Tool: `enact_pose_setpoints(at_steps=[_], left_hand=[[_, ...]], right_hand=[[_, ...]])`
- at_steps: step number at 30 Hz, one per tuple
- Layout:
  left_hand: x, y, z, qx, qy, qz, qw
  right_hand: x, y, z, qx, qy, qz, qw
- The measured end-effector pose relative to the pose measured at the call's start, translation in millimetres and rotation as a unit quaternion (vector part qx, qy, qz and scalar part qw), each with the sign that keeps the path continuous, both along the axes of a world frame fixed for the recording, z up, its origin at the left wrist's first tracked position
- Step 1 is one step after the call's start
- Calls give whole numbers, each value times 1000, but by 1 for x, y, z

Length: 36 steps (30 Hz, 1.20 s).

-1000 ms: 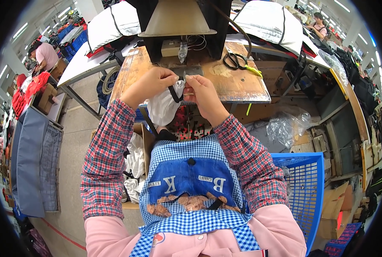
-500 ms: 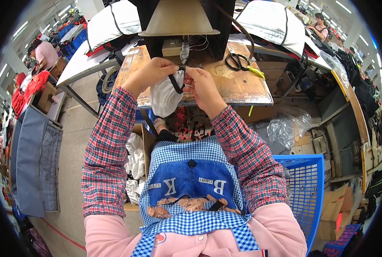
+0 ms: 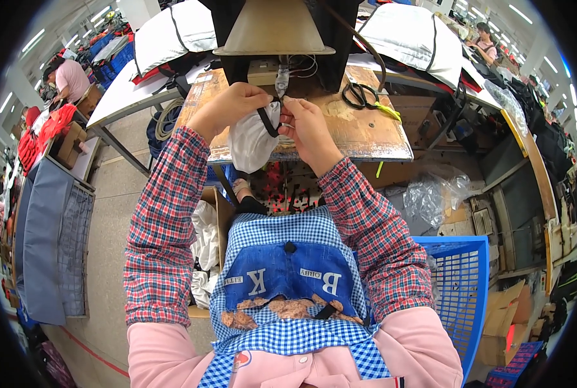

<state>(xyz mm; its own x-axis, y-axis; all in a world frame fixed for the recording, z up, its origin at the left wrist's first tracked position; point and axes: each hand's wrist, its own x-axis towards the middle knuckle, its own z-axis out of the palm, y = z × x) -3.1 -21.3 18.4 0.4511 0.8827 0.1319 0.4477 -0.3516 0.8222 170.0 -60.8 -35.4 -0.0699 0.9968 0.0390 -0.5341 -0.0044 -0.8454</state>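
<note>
My left hand (image 3: 233, 108) pinches one end of a black strap (image 3: 267, 121) that is joined to a white cloth piece (image 3: 252, 143). On the strap's other side, the fingers of my right hand (image 3: 309, 131) are closed on the same strap. The cloth hangs below my left hand, over the front edge of a worn wooden worktop (image 3: 372, 139). Both hands are close together under the head of a black machine (image 3: 330, 68) with a beige cone-shaped cover (image 3: 274, 29). The exact spot between my fingertips is too small to make out.
Black-handled scissors (image 3: 361, 97) lie on the worktop at the right. White cloth pieces (image 3: 204, 236) fill a carton by my left knee. A blue plastic basket (image 3: 460, 284) stands at my right. White covered piles (image 3: 410, 40) rest on the tables behind. Other people sit farther off.
The hands and the strap have shifted very slightly, and the cloth's lower edge hangs a little higher. Both hands keep their hold.
</note>
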Motion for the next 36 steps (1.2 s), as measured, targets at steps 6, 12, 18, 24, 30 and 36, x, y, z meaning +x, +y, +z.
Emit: enact_pose_setpoints(at_steps=[6,12,18,24,30,36], left_hand=[[1,-1,1,-10,-6,17,1000],[-1,-42,9,-30,22,28,999],[3,-121,5,-18,4,-111,994],[-142,-167,-55,-44,-64,75,994],[-278,-223,-197,-183,52,354,916],[-283,-255,-245,-176,277,387,862]], right_hand=[[2,-2,0,-1,-2,-11,1000],[1,-34,-3,80,-110,-9,991],[56,-124,9,82,-343,63,934],[222,-211,-12,-57,-634,6,771],[209,-247,10,22,-460,5,888],[67,-221,93,188,199,394,877]])
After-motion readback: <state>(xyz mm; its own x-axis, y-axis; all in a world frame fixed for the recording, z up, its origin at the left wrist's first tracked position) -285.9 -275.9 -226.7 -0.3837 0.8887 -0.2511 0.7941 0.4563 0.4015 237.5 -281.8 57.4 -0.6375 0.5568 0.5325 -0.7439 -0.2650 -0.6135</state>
